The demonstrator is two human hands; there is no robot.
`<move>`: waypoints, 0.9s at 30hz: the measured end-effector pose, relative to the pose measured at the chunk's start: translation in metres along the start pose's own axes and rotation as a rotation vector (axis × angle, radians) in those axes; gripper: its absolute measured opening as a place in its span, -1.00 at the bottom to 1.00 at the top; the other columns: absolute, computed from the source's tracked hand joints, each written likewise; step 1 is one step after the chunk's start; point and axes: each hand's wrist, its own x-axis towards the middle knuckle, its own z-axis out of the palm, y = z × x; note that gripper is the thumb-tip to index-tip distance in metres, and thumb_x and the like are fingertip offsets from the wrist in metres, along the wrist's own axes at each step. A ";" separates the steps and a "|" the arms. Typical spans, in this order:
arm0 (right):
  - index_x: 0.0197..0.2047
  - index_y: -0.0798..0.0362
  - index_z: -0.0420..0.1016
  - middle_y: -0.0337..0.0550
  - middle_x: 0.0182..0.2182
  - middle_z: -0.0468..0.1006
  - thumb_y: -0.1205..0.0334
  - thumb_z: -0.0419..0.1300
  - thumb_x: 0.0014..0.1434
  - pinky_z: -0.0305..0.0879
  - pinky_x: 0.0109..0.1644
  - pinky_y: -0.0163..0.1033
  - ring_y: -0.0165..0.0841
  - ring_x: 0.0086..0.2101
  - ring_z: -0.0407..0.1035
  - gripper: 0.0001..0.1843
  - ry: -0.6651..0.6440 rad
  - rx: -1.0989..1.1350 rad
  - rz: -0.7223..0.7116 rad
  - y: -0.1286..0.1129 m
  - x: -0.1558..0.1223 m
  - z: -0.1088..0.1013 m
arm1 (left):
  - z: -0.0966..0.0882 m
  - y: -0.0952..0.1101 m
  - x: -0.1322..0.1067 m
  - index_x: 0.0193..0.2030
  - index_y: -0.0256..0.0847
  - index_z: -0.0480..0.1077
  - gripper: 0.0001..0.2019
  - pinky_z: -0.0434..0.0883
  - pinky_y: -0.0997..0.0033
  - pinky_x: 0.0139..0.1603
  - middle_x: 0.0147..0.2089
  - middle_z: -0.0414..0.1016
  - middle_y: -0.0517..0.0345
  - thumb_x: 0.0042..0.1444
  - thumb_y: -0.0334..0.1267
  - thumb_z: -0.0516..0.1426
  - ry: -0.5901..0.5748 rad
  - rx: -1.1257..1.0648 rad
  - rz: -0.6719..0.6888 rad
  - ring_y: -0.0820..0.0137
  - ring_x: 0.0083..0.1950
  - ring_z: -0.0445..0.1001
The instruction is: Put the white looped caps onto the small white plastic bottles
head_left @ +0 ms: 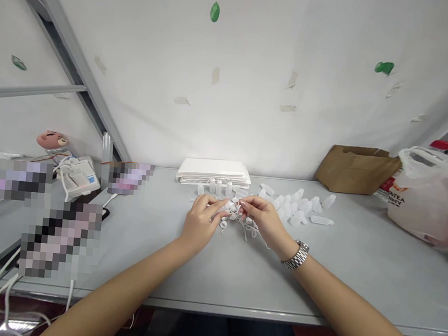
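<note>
My left hand (199,223) is closed, thumb and fingers pinching a small white plastic cap (228,206). Facing it, my right hand (262,218) is also in a pinch, its fingertips almost touching the cap; what they hold is too small to make out. Below and between the hands lies a loose heap of white caps (224,224) with thin white cords (246,233). Just beyond my fingers, several small translucent bottles (218,187) stand upright with caps and cord loops. Many uncapped translucent bottles (299,203) lie scattered to the right of my right hand.
A stack of white sheets or flat boards (214,168) rests against the wall. At the right are a brown paper bag (357,169) and a white plastic bag (425,201). Blurred devices (63,237), a white box (80,176) and cables (2,284) occupy the left.
</note>
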 end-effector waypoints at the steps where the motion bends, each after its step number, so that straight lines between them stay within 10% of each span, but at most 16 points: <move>1: -0.45 0.07 0.48 -0.28 -0.55 0.42 0.15 0.26 -0.06 0.19 -0.36 -0.29 -0.48 -0.52 0.27 -0.84 -0.018 0.041 0.023 0.000 0.000 -0.001 | 0.000 0.000 0.000 -0.11 -0.15 0.43 -0.78 0.35 0.37 -0.23 -0.36 0.31 0.14 0.09 -0.33 0.10 -0.004 -0.003 -0.002 0.40 -0.27 0.31; 14: -0.47 0.06 0.45 -0.30 -0.54 0.37 0.21 0.30 -0.09 0.21 -0.33 -0.30 -0.49 -0.51 0.23 -0.87 -0.171 0.306 0.211 0.003 0.003 -0.006 | 0.000 0.002 0.000 -0.10 -0.14 0.43 -0.77 0.35 0.38 -0.23 -0.36 0.32 0.13 0.10 -0.33 0.08 -0.018 -0.014 -0.002 0.40 -0.26 0.31; 27: -0.49 0.07 0.45 -0.30 -0.59 0.42 0.13 0.29 -0.09 0.18 -0.40 -0.31 -0.49 -0.55 0.26 -0.81 -0.049 0.079 0.060 -0.003 0.000 0.001 | 0.000 -0.001 -0.001 -0.10 -0.14 0.43 -0.78 0.36 0.39 -0.27 -0.36 0.34 0.11 0.13 -0.29 0.04 -0.007 0.083 0.072 0.39 -0.27 0.33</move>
